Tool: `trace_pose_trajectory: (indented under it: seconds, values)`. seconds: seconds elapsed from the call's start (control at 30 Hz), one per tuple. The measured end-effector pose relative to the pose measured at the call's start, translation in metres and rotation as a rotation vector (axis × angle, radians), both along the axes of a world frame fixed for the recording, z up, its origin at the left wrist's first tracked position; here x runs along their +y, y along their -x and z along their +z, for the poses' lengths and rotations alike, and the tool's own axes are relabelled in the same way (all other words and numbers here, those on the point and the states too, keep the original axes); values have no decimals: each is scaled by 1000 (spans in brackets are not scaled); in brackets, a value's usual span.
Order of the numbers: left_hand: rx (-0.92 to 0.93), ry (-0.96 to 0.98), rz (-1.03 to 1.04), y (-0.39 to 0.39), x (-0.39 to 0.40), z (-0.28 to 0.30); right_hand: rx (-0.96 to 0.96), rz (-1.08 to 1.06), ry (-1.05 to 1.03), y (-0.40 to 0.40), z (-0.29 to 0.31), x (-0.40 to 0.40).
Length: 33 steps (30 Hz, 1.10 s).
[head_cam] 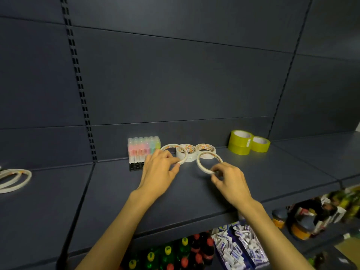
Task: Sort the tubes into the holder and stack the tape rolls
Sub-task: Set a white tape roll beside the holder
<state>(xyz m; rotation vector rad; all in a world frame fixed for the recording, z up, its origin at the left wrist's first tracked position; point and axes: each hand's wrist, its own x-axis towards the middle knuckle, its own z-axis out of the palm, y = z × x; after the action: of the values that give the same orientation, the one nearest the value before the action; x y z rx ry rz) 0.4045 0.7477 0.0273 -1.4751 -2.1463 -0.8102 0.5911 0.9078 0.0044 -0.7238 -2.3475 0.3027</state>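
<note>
Head view, and both hands are working the white tape at once. The left hand [158, 173] has its fingers [175, 160] pinched on a thin white roll [174, 153], tilted up off the shelf [109, 193] just right of the tube holder [143, 151]. The holder stands at the back panel, its pastel tubes upright, so that half looks done. The right hand [230, 181] has thumb and forefinger clamped on the near rim of a second thin roll [209, 162], also raised and tilted. Behind them two thicker white rolls [195, 150] lie flat, touching. The green tape rolls [248, 142] sit well off to the right, more thin rolls [13, 180] far left. My advice: level each ring before lowering, centre it over a flat roll, and release only once the rims match, since thin rings slide easily.
</note>
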Motion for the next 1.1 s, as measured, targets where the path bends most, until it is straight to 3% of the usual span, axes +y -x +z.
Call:
trace_pose_trajectory:
  seconds: [0.47, 1.1]
  values:
    - [1, 61, 70, 26, 96, -5, -108, 65, -16, 60, -3, 139]
    - [-38, 205, 245, 30, 151, -16, -67, 237, -35, 88, -24, 177]
